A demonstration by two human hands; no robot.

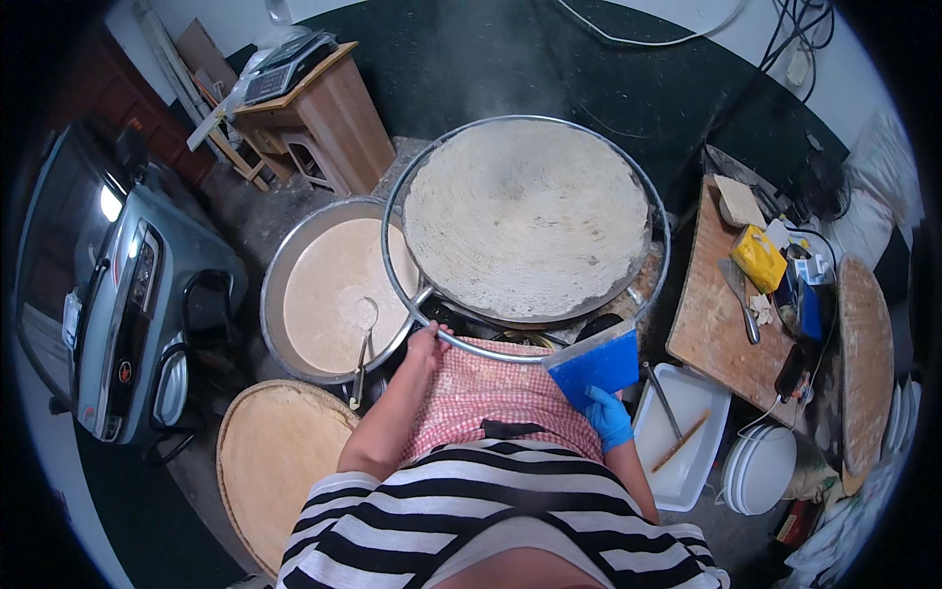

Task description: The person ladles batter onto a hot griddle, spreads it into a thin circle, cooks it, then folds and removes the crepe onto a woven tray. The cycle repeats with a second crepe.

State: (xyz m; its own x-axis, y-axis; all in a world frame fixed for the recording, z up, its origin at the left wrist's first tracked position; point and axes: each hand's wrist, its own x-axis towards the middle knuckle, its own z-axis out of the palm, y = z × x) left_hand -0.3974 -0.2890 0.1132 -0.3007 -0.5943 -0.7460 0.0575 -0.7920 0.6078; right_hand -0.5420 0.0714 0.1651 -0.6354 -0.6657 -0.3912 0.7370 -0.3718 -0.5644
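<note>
A big round griddle [530, 221] carries a thin, pale layer of batter with swirled streaks over nearly its whole face. Around the griddle runs a metal ring [670, 236]. My bare left hand [424, 346] is at the ring's near left side, its fingers closed on the tube. In a blue glove, my right hand [610, 417] grips a wide blue scraper [594, 365], whose straight edge lies by the ring's near right side. Left of the griddle, a large metal basin [272, 319] holds beige batter [329, 280], with a ladle [364, 339] resting in it.
A round tray of flat pancakes [280, 461] sits at the lower left. To the right are a wooden board [711, 294] with a metal spatula [743, 304] and yellow packet [758, 258], and a white tub [677, 491] holding sticks. A three-wheeled vehicle [147, 294] stands far left.
</note>
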